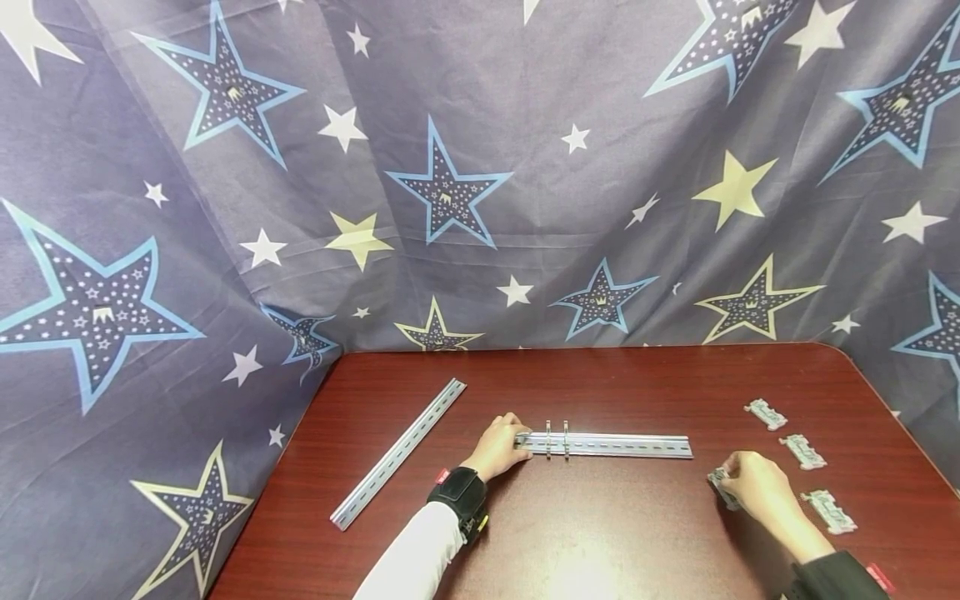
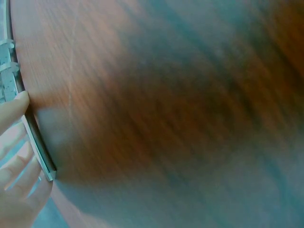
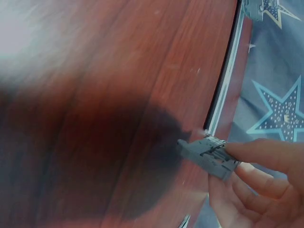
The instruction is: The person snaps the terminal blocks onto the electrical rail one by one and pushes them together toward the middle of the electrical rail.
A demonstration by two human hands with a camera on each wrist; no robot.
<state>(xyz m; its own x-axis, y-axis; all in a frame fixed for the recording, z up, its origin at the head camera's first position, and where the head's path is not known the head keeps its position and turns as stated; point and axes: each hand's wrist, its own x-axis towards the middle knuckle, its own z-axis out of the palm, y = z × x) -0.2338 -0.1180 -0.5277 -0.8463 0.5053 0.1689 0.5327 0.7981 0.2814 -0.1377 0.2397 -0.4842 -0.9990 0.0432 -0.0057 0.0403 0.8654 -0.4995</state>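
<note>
My left hand [image 1: 497,447] grips the left end of a slotted metal DIN rail [image 1: 637,446] that lies crosswise on the table. In the left wrist view, the thumb presses one edge of the rail [image 2: 40,148] while the fingers lie along its other side. Two thin terminal blocks [image 1: 566,439] stand upright on this rail, a small gap apart, just right of that hand. Beyond the rail's right end, my right hand [image 1: 765,493] pinches a grey terminal block [image 3: 209,156] between thumb and fingers, tilted over the table.
A second DIN rail [image 1: 397,454] lies slanted at the left of the brown table [image 1: 600,517]. Three loose terminal blocks [image 1: 802,451] form a column at the right, beside my right hand. A star-patterned cloth [image 1: 465,275] hangs behind the table.
</note>
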